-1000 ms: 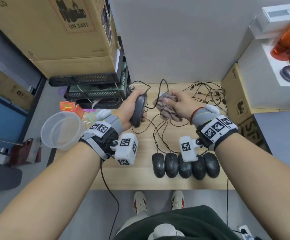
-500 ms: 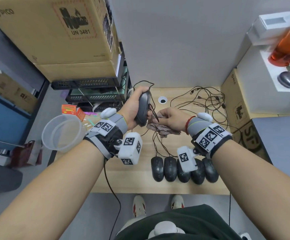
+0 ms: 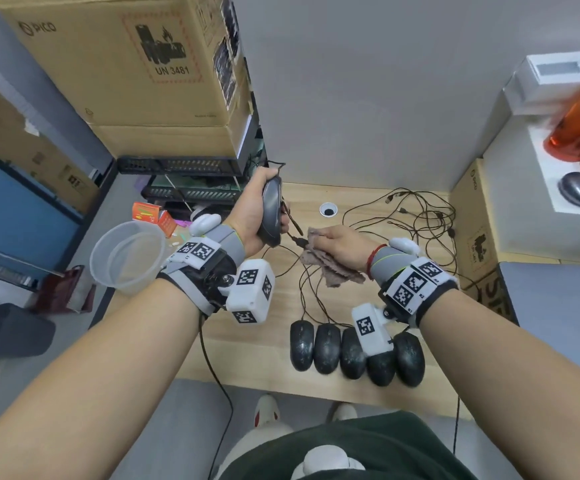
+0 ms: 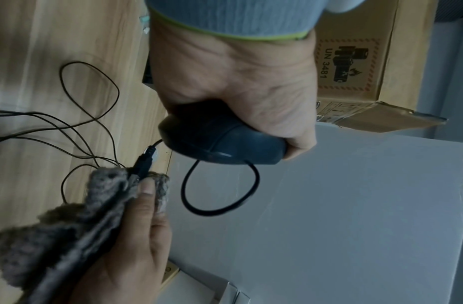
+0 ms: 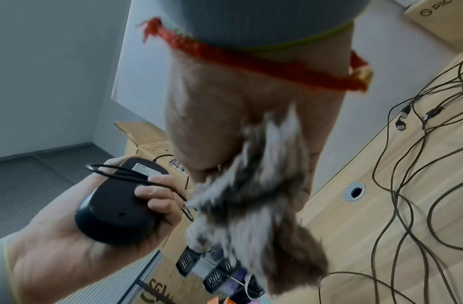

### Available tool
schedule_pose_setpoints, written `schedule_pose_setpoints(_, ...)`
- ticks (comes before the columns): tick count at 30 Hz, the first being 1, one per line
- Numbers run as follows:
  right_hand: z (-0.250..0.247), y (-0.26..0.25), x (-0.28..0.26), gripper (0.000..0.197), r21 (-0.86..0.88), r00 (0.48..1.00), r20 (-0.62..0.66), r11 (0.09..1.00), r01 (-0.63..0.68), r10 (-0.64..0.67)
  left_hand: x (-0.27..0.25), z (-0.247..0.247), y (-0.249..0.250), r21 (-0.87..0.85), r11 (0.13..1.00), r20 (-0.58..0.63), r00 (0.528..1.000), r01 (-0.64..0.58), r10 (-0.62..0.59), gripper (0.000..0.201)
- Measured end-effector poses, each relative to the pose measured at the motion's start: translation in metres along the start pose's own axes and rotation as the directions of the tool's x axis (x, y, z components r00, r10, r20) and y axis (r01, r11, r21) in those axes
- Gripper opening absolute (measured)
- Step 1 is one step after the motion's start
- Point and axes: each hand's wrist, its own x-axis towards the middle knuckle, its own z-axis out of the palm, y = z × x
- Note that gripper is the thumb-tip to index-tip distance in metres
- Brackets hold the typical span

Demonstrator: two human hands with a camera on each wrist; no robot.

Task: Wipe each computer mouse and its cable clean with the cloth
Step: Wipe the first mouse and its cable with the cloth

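labels: cardboard box [image 3: 136,60] far left reads "pico", "un 3481" | containers: clear plastic tub [image 3: 127,256] left, contents unclear | left hand [image 3: 250,216] grasps mouse [image 3: 272,211] above desk [image 3: 257,348] | right hand [image 3: 337,245] pinches cloth [image 3: 330,268] round its cable [image 4: 220,189] | five mice [image 3: 356,355] near edge

Black mouse [image 3: 272,212] held upright off desk, its cable [image 4: 220,189] looped into crumpled grey-brown cloth [image 3: 330,268]

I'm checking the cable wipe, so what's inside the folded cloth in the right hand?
The cloth, pinched by the right hand, wraps the held mouse's cable, which enters its fold. The covered stretch can't be seen.
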Motion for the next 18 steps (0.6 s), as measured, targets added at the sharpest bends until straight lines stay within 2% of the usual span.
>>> schedule_pose_setpoints(3,-0.003,0.008,-0.001,0.02,-0.084,0.999,0.048,0.996,0.025,-0.021,-0.001,0.001,-0.007,-0.008,1.0,-0.039,0.999,-0.007,0.007,0.048)
schedule_pose_setpoints(5,0.0,0.015,0.001,0.016,-0.128,0.999,0.019,0.991,0.03,-0.028,-0.003,-0.002,-0.01,0.006,1.0,-0.069,0.998,0.005,-0.005,0.051)
schedule_pose_setpoints(8,0.004,0.034,0.013,0.028,-0.114,0.997,-0.071,0.993,0.004,-0.012,-0.008,-0.012,-0.022,0.068,0.998,-0.205,0.979,0.009,0.005,0.04)
schedule_pose_setpoints(11,0.009,0.045,0.024,0.041,-0.094,0.99,-0.132,0.995,0.037,-0.049,-0.007,-0.026,-0.035,0.185,0.983,-0.277,0.96,0.017,0.035,0.039)
schedule_pose_setpoints(14,0.013,0.036,0.027,0.042,-0.018,0.983,-0.166,0.996,0.082,-0.084,-0.002,-0.034,-0.045,0.215,0.976,-0.293,0.956,0.041,0.025,0.052)
schedule_pose_setpoints(16,0.018,0.02,0.026,0.036,0.098,0.979,-0.161,0.985,0.145,-0.128,0.001,-0.039,-0.048,0.159,0.984,-0.272,0.962,0.082,-0.036,0.039)
schedule_pose_setpoints(18,0.022,0.0,0.023,0.021,0.214,0.969,-0.173,0.954,0.21,-0.174,0.002,-0.045,-0.05,0.088,0.991,-0.259,0.963,0.098,-0.073,0.031)
